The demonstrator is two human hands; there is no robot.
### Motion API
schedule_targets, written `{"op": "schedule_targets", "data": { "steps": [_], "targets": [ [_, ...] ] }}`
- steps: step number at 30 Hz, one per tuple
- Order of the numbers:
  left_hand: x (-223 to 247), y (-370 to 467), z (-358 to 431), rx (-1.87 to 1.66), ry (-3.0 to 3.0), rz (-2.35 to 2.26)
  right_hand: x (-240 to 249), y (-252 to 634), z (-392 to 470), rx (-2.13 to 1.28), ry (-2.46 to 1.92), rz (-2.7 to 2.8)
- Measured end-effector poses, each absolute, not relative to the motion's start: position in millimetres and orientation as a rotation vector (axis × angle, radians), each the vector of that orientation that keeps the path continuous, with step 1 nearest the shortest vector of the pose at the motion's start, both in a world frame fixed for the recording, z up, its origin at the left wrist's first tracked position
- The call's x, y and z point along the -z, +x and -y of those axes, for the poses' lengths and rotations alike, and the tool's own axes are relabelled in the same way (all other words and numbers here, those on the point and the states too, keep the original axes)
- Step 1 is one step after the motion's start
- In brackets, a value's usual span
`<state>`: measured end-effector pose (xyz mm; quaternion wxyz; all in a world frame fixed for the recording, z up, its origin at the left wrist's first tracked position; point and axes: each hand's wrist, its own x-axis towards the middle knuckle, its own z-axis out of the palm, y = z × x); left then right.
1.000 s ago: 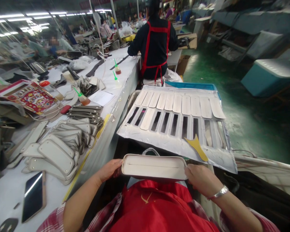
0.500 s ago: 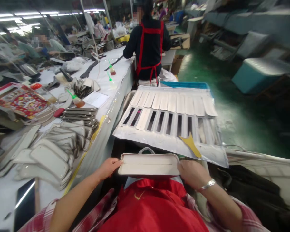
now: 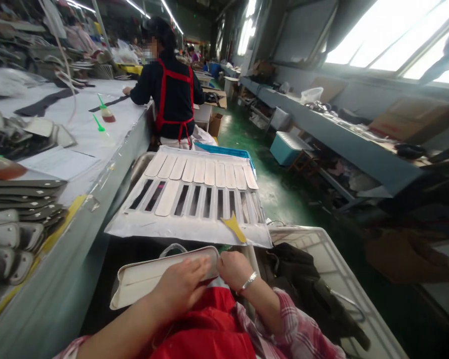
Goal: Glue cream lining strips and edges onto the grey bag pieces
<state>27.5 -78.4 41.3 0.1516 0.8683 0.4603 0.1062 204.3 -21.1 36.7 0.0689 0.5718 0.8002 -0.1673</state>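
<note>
Head view, item by item. White oblong panel (image 3: 145,279): long, flat, rounded corners, raised rim, lying across the person's lap above a red apron (image 3: 205,329); its left end juts free, its right end sits under both hands. Left hand (image 3: 181,286): laid palm-down on the panel's right half, fingers spread flat on its face, pressing rather than gripping. Right hand (image 3: 234,269): at the panel's right end, fingers curled and closed on its edge; silver bracelet (image 3: 248,282) on the wrist. Slotted white board (image 3: 194,204): just beyond the panel, tilted, carrying 1 row of pale strips (image 3: 204,172) along its far edge and dark slots below. Yellow scraper (image 3: 235,228): lying on the board's near right edge. Long workbench (image 3: 78,149): left of the person, bearing stacked grey and white pieces (image 3: 18,209). Co-worker in a red apron (image 3: 172,94): standing at the bench's far end, back turned. White crate (image 3: 329,269): right of the lap, holding dark fabric (image 3: 303,279).
</note>
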Motion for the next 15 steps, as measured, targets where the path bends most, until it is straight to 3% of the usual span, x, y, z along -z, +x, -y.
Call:
{"op": "schedule_targets", "data": {
  "steps": [6,8,13,15],
  "targets": [
    [-25,39,67,-0.072,2.503,-1.250,-33,202,21,0.473,1.705,-2.426],
    [-25,36,67,-0.069,2.490,-1.244,-32,206,19,0.636,1.681,-2.437],
    [-28,32,67,-0.115,2.436,-1.229,-17,226,9,2.118,1.754,-1.709],
    [-27,32,66,-0.125,2.422,-1.233,-10,234,6,2.420,1.735,-1.467]
  ]
}}
